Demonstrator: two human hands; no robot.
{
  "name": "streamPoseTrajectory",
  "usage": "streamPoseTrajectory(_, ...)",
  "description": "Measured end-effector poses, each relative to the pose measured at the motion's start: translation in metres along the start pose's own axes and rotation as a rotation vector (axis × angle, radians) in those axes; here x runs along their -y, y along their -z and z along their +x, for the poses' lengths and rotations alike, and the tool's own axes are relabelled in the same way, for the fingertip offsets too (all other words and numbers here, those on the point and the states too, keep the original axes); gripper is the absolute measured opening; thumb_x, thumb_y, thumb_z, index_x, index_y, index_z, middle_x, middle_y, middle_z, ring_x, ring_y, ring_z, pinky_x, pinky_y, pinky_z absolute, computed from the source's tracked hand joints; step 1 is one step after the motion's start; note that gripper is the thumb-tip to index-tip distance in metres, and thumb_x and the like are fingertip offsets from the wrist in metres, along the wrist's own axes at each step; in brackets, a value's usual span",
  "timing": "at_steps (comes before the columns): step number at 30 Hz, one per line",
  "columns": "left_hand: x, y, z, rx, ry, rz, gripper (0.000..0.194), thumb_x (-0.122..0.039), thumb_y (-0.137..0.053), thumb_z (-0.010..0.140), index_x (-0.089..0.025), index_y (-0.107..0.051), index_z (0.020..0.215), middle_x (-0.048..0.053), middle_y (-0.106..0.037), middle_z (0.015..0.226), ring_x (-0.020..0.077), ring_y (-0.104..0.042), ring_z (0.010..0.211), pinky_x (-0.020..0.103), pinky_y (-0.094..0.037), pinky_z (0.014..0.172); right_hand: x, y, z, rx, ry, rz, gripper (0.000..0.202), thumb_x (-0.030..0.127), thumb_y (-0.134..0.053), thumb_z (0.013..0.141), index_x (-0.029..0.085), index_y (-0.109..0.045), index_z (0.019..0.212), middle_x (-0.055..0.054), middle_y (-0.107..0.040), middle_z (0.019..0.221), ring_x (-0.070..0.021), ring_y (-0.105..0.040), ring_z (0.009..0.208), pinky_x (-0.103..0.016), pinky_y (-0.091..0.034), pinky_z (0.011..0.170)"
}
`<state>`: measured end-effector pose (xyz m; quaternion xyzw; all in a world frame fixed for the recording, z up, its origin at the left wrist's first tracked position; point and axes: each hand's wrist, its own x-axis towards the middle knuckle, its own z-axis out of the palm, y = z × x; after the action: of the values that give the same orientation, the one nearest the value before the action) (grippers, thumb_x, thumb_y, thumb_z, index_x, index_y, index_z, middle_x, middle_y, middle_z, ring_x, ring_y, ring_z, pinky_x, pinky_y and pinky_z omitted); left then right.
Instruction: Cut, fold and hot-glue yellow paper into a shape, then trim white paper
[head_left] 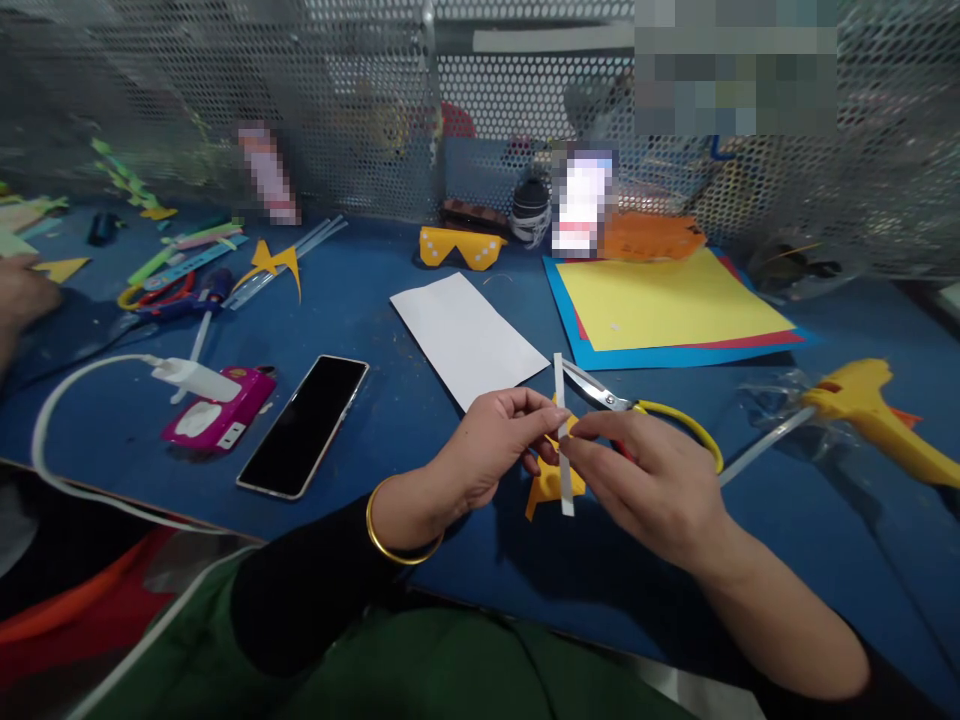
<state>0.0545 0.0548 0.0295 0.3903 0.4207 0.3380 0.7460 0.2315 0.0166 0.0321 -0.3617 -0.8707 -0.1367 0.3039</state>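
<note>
A narrow white strip [566,487] runs nearly upright between my two hands, over an orange-yellow paper piece [549,484]. My left hand [499,440] pinches the strip from the left, thumb and fingers pressed together. From the right, my right hand [656,475] has its fingertips closed on the same strip. Behind my right hand lie scissors [611,398] with yellow handles, partly covered by it. A white sheet [469,335] rests on the table just beyond my left hand.
A black phone [304,425] and a magenta power socket [219,408] lie left. Coloured sheets [675,305] are behind the scissors; a yellow glue gun [877,410] is right. An orange mask shape [460,248] stands farther back. Another person's hand [26,295] shows far left.
</note>
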Motion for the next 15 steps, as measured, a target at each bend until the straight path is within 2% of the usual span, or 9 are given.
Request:
streamPoseTrajectory(7, 0.002, -0.0001, -0.0013, 0.012, 0.009, 0.023, 0.027, -0.035, -0.082, 0.067, -0.016, -0.064, 0.073, -0.002, -0.062, 0.065, 0.0079, -0.055, 0.055, 0.02, -0.038, 0.047, 0.0015, 0.0013, -0.0021, -0.021, 0.028, 0.09, 0.02, 0.009, -0.056, 0.092, 0.02, -0.071, 0.099, -0.01, -0.078, 0.097, -0.0202, -0.071, 0.083, -0.032, -0.053, 0.067)
streamPoseTrajectory(15, 0.0025, -0.0003, -0.0019, 0.017, -0.056, 0.088, 0.022, -0.036, -0.08, 0.071, -0.016, -0.073, 0.078, 0.001, -0.066, 0.071, 0.0089, -0.057, 0.06, 0.019, -0.039, 0.05, 0.0052, 0.0005, 0.0007, 0.0, -0.22, 0.462, 0.011, 0.011, -0.062, 0.091, 0.02, -0.066, 0.095, -0.005, -0.073, 0.09, -0.0156, -0.069, 0.083, -0.03, -0.054, 0.073)
